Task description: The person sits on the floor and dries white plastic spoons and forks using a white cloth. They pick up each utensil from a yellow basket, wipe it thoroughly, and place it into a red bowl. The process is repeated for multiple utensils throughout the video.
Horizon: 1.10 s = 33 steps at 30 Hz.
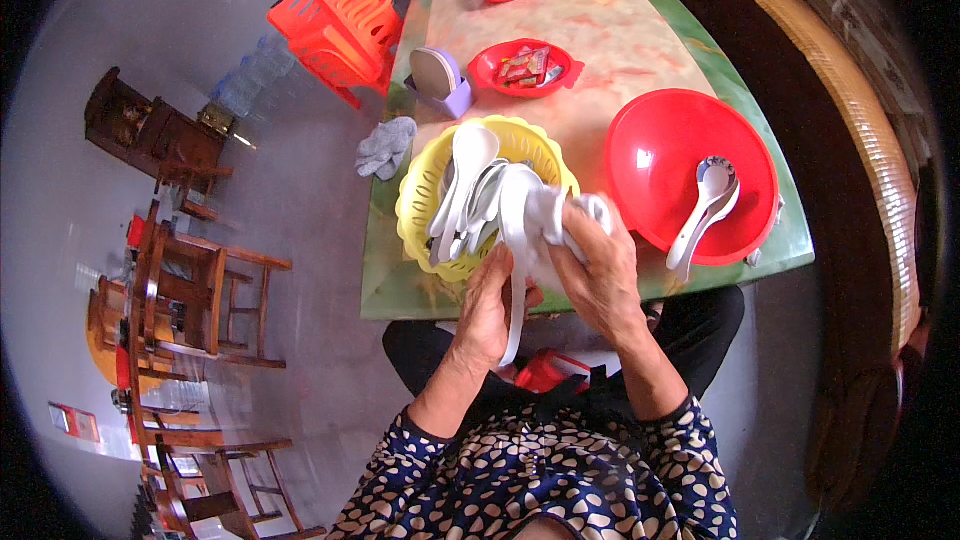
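Left hand (490,305) grips a white spoon's (517,240) handle upright while right hand (600,275) clamps a white cloth (560,215) around its bowl, wiping; yellow basket (415,205) holds more spoons.

A home dining room

Beyond the hands a marble-look table (640,50) carries snack dishes (524,67); stacked orange plastic chairs (340,10) stand further off, wooden chairs (190,290) on the tiled floor to their left.
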{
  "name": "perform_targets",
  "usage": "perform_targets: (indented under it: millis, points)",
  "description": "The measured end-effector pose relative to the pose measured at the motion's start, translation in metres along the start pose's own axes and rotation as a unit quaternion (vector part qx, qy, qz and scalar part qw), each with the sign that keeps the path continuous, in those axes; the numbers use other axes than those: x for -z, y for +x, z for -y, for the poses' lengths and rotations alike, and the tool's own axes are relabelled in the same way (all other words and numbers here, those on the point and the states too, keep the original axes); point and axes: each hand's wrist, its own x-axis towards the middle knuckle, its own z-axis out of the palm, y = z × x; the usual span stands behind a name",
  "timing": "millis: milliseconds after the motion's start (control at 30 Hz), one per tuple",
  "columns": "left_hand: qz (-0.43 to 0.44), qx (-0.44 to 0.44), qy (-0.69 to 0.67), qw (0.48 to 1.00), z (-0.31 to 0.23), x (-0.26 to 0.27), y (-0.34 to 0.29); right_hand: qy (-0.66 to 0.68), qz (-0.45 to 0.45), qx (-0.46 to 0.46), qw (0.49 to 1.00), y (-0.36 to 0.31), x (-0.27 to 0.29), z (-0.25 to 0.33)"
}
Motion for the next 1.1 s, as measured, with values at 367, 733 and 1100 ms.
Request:
perform_targets:
  millis: [367,733,1100]
  points:
    - [0.065,-0.055,-0.056,0.995,0.005,-0.004,-0.006,-0.082,0.115,0.020,0.990,-0.004,-0.019,0.015]
    - [0.049,-0.085,-0.017,0.995,-0.006,0.005,0.011,-0.076,0.117,0.080,0.987,-0.047,-0.022,0.019]
    - [-0.016,-0.152,0.006,0.988,-0.013,-0.014,0.005,0.137,0.158,-0.096,0.973,-0.041,-0.008,0.013]
